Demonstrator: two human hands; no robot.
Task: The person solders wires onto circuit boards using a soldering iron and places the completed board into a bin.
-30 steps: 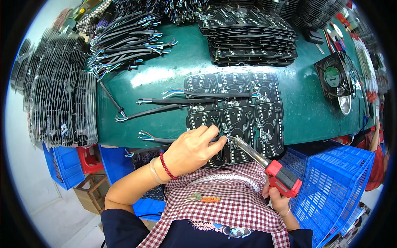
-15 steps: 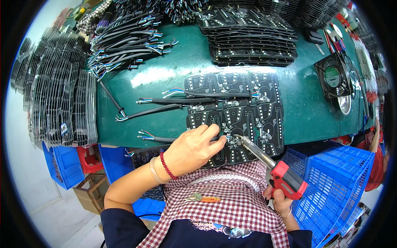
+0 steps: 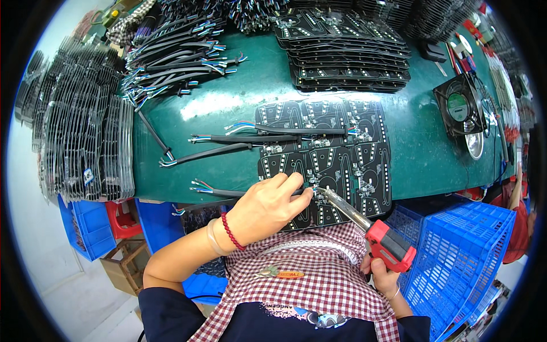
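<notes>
A black circuit board panel [image 3: 336, 165] lies at the near edge of the green table. Over its lower left part, my left hand [image 3: 270, 199] pinches a black-sleeved cable [image 3: 219, 192], whose coloured wire ends fan out to the left. My right hand [image 3: 383, 276] grips the red handle of a soldering iron [image 3: 389, 246]. The iron's metal tip touches or nearly touches the board beside my left fingertips, where the cable's other end meets it. More black cables [image 3: 245, 139] lie across the upper left of the panel, their wire ends pointing left.
Stacked circuit boards [image 3: 345, 57] stand behind the panel, beside a heap of cables [image 3: 176, 57]. Upright board rows [image 3: 85, 131] line the left edge. A black fan [image 3: 458, 105] sits at the right. Blue plastic crates [image 3: 456, 251] stand below the table at the right.
The soldering iron and my right hand have shifted slightly left, bringing the tip closer to my left fingertips. My left hand has barely moved.
</notes>
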